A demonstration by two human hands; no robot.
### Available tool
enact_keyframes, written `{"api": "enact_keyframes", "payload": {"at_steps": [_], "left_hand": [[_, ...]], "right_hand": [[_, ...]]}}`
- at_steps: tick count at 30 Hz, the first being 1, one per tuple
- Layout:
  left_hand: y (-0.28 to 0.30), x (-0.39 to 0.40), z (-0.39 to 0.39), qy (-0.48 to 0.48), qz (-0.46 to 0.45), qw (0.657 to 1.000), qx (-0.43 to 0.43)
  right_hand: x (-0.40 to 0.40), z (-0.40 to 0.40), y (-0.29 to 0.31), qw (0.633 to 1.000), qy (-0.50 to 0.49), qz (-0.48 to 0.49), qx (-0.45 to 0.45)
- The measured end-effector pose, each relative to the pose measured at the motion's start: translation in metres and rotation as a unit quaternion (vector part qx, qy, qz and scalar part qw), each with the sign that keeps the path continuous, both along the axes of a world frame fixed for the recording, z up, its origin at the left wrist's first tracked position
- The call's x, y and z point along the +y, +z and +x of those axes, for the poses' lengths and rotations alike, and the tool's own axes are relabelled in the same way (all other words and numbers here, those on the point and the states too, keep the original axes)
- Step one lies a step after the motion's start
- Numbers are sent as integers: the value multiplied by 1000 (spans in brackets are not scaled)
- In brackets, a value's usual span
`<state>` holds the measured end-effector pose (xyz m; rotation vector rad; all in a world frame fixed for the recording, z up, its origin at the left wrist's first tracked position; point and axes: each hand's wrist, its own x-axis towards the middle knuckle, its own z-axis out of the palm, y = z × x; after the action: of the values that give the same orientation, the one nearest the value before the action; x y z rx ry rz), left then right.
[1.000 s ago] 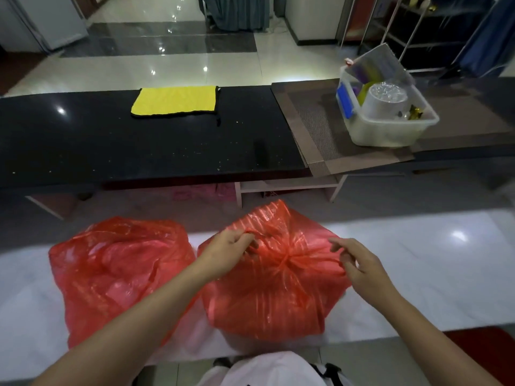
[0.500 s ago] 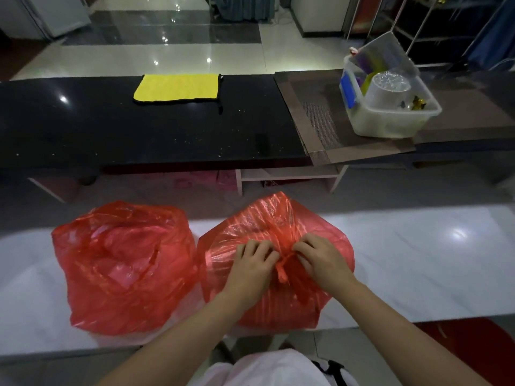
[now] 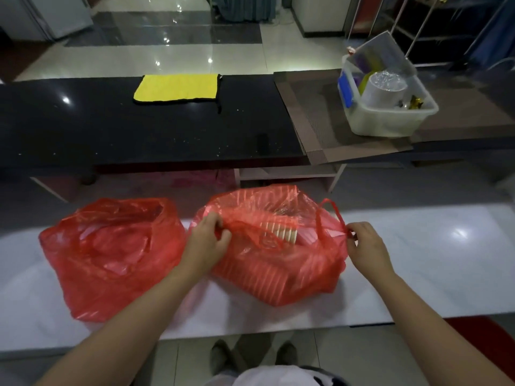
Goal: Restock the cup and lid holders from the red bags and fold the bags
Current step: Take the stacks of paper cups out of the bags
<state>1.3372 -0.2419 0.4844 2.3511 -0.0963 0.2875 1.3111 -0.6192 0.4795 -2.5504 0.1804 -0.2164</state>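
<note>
Red bags sit side by side on the white counter [image 3: 418,263], and only the head view shows them. The right-hand bag [image 3: 278,274] lies between both hands with its mouth drawn apart, and a row of pale ribbed rims, probably stacked cups [image 3: 281,232], shows through the opening. The left hand [image 3: 207,245] has its fingers curled round the bag's left edge; the right hand [image 3: 363,246] pinches a thin handle loop [image 3: 331,210] at the bag's right side. The second red bag [image 3: 111,252] rests just to the left, untouched, its top slack and its contents unclear. Thin film like this should be light, limp and slippery, and likely to tear if yanked, so the handles and the rolled rim look like the safest holds. The stack inside is probably light but crushable, best lifted as one column. Beyond, on the black counter [image 3: 83,129], lie a yellow cloth [image 3: 175,87] and a clear tub [image 3: 390,121]
</note>
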Motion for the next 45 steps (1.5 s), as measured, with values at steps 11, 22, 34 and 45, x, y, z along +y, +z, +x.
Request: {"api": "enact_keyframes", "payload": {"at_steps": [11,22,34,45], "left_hand": [[60,-46,-10,-138,196,966,-101],[49,-55,11,-200,386,898,70],[62,-32,52,-325,390,830,231],[58,-10,64,-254,232,923,170]], "right_hand": [[107,-20,38,927,317,-122,-158],[73,-26,29,963,230,-140,-5],[37,-6,48,984,129,-123,-15],[6,15,58,971,2,-152,182]]}}
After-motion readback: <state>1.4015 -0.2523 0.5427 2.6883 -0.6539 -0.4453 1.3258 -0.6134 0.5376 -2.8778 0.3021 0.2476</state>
